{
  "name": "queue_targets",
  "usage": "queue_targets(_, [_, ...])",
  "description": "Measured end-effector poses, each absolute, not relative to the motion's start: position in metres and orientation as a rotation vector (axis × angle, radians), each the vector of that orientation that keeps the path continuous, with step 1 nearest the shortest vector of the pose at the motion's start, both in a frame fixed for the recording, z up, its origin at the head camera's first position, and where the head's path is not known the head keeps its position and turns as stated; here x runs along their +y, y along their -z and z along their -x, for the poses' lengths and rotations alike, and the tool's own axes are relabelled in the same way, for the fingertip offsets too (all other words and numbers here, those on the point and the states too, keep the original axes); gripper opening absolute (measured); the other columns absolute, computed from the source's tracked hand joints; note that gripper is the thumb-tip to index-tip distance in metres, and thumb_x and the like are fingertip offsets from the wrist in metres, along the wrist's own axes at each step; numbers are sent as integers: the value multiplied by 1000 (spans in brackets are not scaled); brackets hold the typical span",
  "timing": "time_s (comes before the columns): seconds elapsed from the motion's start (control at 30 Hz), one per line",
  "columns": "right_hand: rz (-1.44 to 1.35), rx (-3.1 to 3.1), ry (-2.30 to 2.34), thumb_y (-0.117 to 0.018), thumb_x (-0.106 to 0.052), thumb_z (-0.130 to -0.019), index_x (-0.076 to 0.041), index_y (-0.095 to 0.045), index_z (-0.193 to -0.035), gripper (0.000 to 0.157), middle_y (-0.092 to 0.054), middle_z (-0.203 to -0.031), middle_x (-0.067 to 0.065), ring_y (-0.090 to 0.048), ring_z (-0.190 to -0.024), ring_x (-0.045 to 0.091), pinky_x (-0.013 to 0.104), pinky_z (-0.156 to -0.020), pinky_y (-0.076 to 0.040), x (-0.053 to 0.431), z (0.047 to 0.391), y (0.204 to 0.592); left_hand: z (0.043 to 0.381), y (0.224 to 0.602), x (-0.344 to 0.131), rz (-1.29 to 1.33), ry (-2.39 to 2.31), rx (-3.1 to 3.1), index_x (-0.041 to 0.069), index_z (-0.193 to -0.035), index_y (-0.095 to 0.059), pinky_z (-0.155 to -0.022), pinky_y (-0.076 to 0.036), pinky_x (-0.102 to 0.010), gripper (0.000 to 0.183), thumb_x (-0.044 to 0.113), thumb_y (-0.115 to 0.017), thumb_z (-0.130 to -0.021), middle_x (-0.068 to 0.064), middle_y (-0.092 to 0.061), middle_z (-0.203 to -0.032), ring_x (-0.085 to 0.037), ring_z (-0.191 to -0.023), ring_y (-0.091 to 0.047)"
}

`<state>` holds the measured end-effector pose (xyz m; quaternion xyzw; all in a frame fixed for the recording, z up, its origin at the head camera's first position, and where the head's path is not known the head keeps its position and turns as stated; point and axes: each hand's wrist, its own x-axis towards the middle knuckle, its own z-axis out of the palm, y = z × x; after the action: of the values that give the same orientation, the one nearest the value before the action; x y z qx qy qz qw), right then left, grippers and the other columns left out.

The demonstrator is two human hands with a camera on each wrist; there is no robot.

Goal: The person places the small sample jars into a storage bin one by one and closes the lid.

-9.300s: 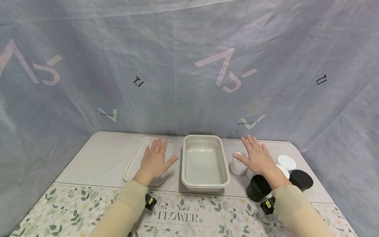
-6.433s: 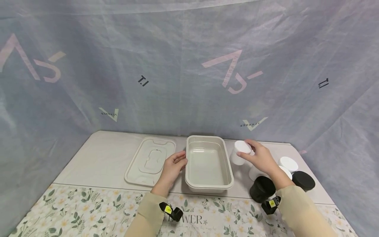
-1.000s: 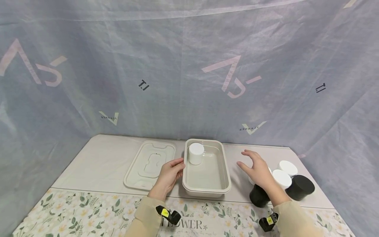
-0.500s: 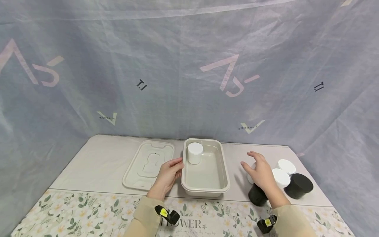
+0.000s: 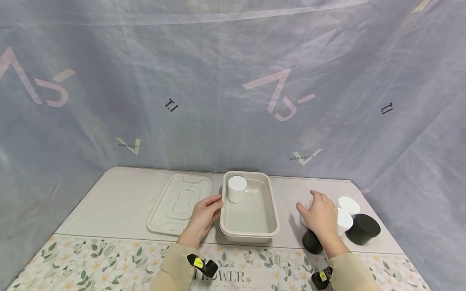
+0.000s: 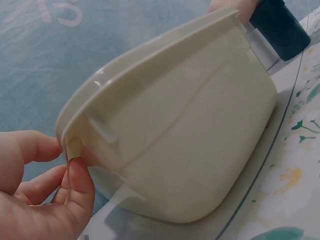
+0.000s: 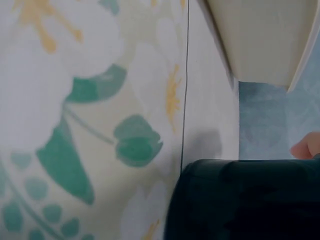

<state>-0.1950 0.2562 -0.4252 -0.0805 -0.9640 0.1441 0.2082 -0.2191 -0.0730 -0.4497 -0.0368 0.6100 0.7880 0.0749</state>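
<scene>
A beige plastic tub (image 5: pixel 251 214) stands mid-table with one white lidded jar (image 5: pixel 237 189) upright inside, near its far left corner. My left hand (image 5: pixel 204 216) pinches the tub's left rim, thumb and fingers at the lip in the left wrist view. My right hand (image 5: pixel 322 216) hovers over the jars on the right, thumb and index finger spread apart. Under it a white jar (image 5: pixel 303 220) is mostly hidden. Just in front stands a black jar (image 5: pixel 312 242), which fills the lower right of the right wrist view, with one fingertip (image 7: pixel 306 146) beyond it.
Right of my right hand stand two white jars (image 5: pixel 348 205) and another black jar (image 5: pixel 364 229). A flat beige lid (image 5: pixel 180 202) lies left of the tub. A floral cloth (image 5: pixel 109 262) covers the table's front; a grey-blue curtain (image 5: pixel 204 101) hangs behind.
Earlier, my right hand took the white jar that now stands in the tub. Over the last second it moved right and over another white jar. My left hand stays at the rim.
</scene>
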Motion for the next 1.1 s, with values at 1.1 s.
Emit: queue_targets(1.1, [268, -2742, -376, -63, -29, -77, 8, -54, -120, 57, -59, -108, 36, -53, -98, 53, 60, -84, -38, 256, 195, 422, 219, 451, -73, 101, -2363, 1831, -7, -129, -52, -62, -49, -16, 42, 6, -61, -89, -22, -61, -117, -7, -77, -62])
